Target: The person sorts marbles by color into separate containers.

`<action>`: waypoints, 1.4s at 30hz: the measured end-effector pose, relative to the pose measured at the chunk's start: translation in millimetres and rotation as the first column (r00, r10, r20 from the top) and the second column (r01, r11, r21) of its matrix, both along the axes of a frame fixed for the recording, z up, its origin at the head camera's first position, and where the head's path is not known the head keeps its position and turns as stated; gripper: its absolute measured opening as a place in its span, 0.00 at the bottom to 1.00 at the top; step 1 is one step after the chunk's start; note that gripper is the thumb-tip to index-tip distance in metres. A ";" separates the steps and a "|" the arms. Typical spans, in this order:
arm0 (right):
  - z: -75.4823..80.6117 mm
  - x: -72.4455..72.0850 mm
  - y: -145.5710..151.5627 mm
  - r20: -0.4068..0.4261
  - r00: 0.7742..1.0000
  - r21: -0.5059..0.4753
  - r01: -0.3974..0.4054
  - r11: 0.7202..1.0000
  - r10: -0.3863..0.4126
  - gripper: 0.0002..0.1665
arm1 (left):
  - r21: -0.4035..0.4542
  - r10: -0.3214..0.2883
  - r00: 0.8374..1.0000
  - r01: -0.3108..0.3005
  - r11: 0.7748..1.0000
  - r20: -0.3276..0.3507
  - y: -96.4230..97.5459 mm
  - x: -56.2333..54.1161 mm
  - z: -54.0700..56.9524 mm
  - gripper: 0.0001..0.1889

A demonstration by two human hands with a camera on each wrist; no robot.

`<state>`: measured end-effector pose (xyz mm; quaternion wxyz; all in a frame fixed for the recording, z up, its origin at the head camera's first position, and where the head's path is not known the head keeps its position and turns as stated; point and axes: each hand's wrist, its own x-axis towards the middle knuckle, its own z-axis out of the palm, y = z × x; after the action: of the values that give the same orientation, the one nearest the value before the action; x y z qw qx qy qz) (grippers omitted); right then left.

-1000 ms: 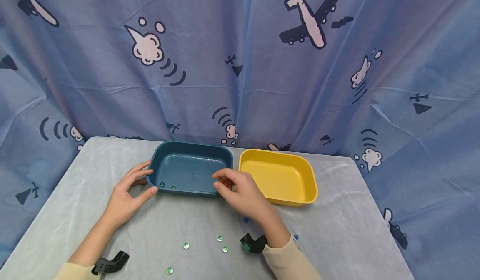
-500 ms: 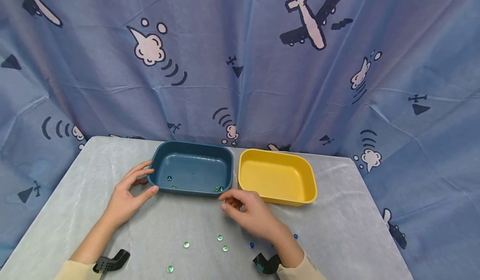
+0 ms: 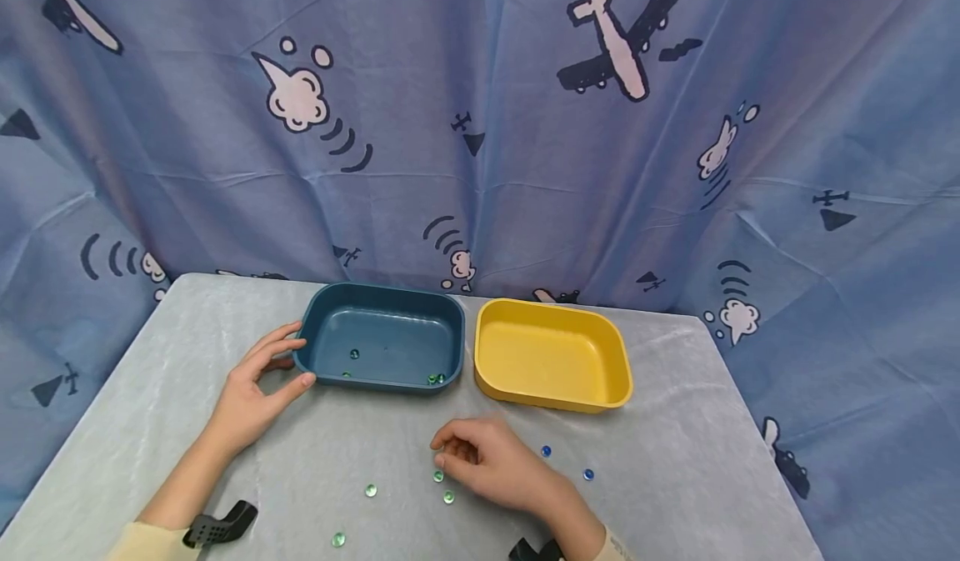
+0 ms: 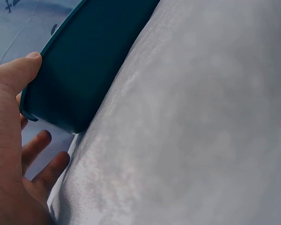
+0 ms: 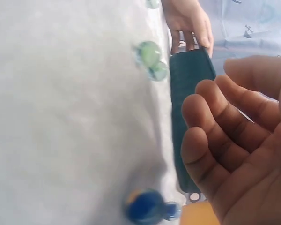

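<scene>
My left hand [image 3: 251, 398] touches the near left corner of the dark blue plastic tub [image 3: 382, 388], fingers spread along its end. In the left wrist view the thumb [image 4: 25, 70] lies on the tub's rim, and the lower fingers are loose. Several green glass beads [image 3: 355, 353] lie inside the tub. Over the table in front of it, my right hand [image 3: 495, 465] has loosely curled fingers; the right wrist view shows nothing in its palm. Its fingertips are close to a green glass bead [image 3: 438, 477], with another green bead [image 3: 448, 497] just nearer.
A yellow tub [image 3: 551, 401] stands right of the blue one, with nothing in it. Two blue glass beads [image 3: 546, 451] lie right of my right hand. Further green beads [image 3: 339, 539] lie toward the front left. A blue curtain [image 3: 480, 127] hangs behind the table.
My right hand has drawn back from the blue tub toward the table beads. More green beads show at the tub's near right, and one has rolled rightward inside. My left hand stays put.
</scene>
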<state>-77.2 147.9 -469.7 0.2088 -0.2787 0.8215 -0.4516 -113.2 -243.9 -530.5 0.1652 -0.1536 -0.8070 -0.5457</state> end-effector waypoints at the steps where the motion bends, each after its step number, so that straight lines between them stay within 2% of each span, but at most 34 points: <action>1: -1.8 0.5 -0.3 0.003 1.000 0.003 -0.011 1.000 0.011 0.08 | -0.003 0.001 1.000 -0.001 1.000 0.000 -0.1 0.1 -0.1 0.28; 5: -7.2 2.2 -0.3 -0.001 1.000 0.019 -0.031 0.999 0.032 0.07 | -0.006 0.001 1.000 -0.001 1.000 0.002 -0.3 0.2 -0.4 0.28; 11: -15.2 3.8 -1.3 -0.052 0.997 0.044 -0.062 0.997 0.064 0.05 | -0.003 -0.001 1.000 0.001 1.000 0.002 -0.9 0.1 -0.5 0.28; 20: -17.8 6.5 -4.3 -0.114 0.986 0.150 -0.102 0.983 0.120 0.05 | -0.007 -0.001 1.000 0.001 1.000 0.001 -0.5 0.6 -0.8 0.28; 28: -18.5 8.3 -6.4 -0.187 0.975 0.181 -0.087 0.980 0.121 0.02 | 0.006 -0.001 1.000 0.001 1.000 -0.009 -0.6 0.5 -0.3 0.29; 33: -19.2 8.6 -7.4 -0.215 0.970 0.185 -0.073 0.980 0.113 0.05 | 0.004 0.000 1.000 0.000 1.000 -0.010 -0.6 0.9 0.4 0.28; 42: -19.4 7.5 -6.7 -0.176 0.980 0.158 -0.070 0.985 0.098 0.06 | -0.006 -0.003 1.000 0.003 1.000 -0.003 0.2 1.1 1.3 0.28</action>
<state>-69.7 141.2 -489.1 0.1718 -0.3370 0.8564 -0.3515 -112.1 -243.7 -529.2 0.1653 -0.1561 -0.8081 -0.5435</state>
